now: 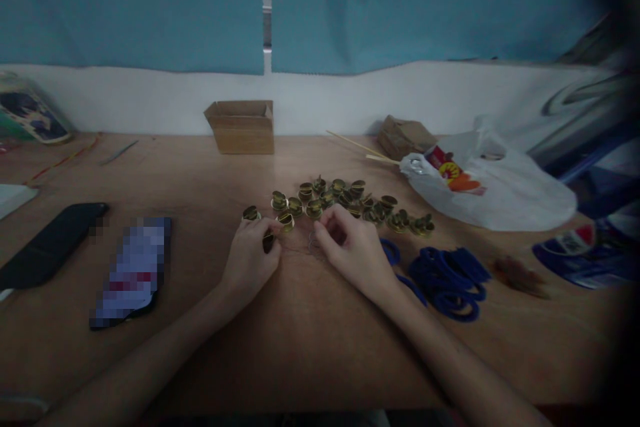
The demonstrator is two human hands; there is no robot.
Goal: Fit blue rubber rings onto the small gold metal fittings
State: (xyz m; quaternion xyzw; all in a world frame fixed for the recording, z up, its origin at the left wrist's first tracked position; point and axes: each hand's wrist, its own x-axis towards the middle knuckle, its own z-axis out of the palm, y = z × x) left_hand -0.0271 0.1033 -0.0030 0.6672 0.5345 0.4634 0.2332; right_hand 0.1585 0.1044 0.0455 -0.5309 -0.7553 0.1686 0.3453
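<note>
Between the fingers of my left hand (253, 250) is a small round brass-coloured metal piece (269, 240), partly hidden by the thumb. My right hand (347, 240) is closed in a pinch on a thin, wire-like loop (313, 240), too fine to make out. Several similar brass-coloured round pieces (327, 197) lie in a loose group just beyond both hands. One brass piece (251, 213) sits right behind my left knuckles. To the right of my right wrist lies a heap of blue rings (447, 277).
An open cardboard box (245, 130) stands at the back. On the left lie a phone with a blurred screen (133, 267) and a black flat device (53, 243). A white plastic bag (525, 187), crumpled brown paper (405, 137) and a blue packet (575, 253) are at the right.
</note>
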